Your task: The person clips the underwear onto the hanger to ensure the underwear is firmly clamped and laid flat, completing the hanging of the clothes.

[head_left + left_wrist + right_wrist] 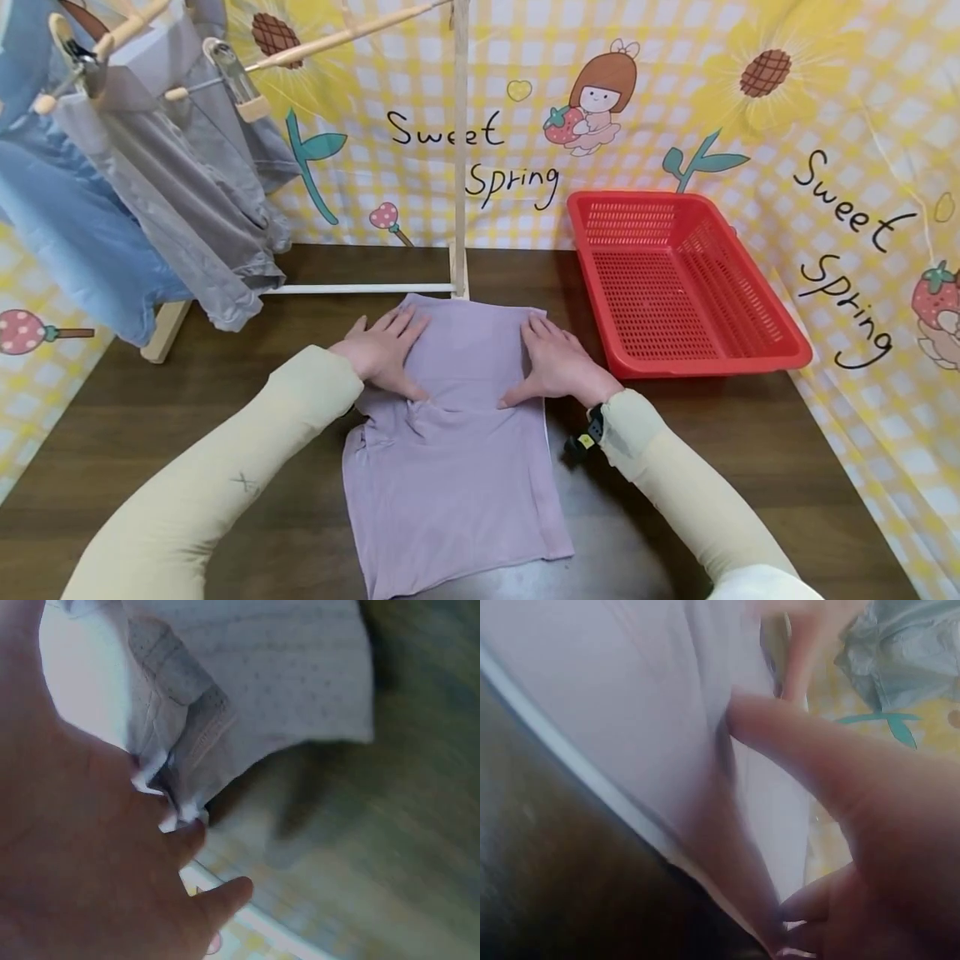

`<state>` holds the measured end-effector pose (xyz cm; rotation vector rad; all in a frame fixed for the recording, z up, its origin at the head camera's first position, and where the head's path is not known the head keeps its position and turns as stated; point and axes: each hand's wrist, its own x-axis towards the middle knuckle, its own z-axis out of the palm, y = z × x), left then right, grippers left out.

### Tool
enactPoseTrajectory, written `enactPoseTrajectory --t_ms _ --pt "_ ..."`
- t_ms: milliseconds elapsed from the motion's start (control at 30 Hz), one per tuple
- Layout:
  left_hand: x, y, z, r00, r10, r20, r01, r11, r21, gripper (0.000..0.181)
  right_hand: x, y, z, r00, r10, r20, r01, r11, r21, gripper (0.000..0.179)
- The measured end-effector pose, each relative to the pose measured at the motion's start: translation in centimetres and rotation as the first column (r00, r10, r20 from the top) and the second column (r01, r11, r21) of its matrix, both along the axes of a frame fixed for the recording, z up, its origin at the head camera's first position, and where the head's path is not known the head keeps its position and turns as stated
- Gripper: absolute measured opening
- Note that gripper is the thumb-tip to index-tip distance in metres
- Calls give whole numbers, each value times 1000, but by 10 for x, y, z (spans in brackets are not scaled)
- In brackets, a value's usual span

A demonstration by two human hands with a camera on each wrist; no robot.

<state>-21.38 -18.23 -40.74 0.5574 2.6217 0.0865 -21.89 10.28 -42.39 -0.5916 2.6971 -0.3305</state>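
Note:
A lavender garment [457, 492] lies on the brown table, its far part narrower and fairly smooth, with creases across the middle. My left hand [384, 352] rests along the far left side of the cloth, fingers spread and thumb pointing inward. Opposite it, my right hand [558, 360] touches the right edge, thumb also on the fabric. In the left wrist view the garment [292, 675] shows a folded corner beside the fingertips. The right wrist view is blurred; the thumb there touches the cloth [615, 697].
A red plastic basket [697, 367] stands at the back right of the table [285, 517]. At the back left, grey trousers [180, 192] and a blue garment [82, 225] hang on clip hangers from a wooden rack [460, 167]. Yellow checked cloth [517, 50] covers the wall.

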Motion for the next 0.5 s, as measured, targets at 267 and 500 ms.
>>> enactPoseTrajectory --t_ms 267,500 --pt "14 -3 9 998 68 -16 -69 993 -95 138 -2 -3 0 1000 20 -2 -20 999 -42 136" --pt "12 -20 9 996 83 -43 -86 994 -68 140 -8 -11 -3 1000 10 14 -9 998 -57 136"
